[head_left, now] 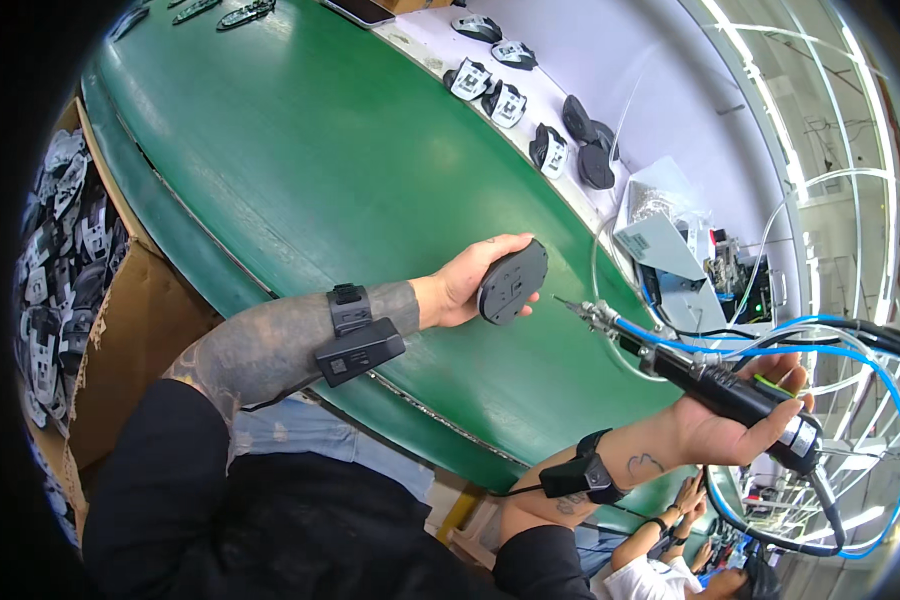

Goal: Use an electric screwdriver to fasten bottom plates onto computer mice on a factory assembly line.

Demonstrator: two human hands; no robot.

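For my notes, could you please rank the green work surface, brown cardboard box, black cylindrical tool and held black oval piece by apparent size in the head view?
Largest: green work surface
brown cardboard box
black cylindrical tool
Smallest: black oval piece

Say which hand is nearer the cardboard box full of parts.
Left. The left hand, right of the box, holds a black oval part; the right hand, farther right, holds a black screwdriver.

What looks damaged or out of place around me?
The cardboard box at your left: its lower edge looks ragged and torn, unlike its straighter upper edge. Nothing obviously odd shows on the black oval part in your left hand or the black tool in your right.
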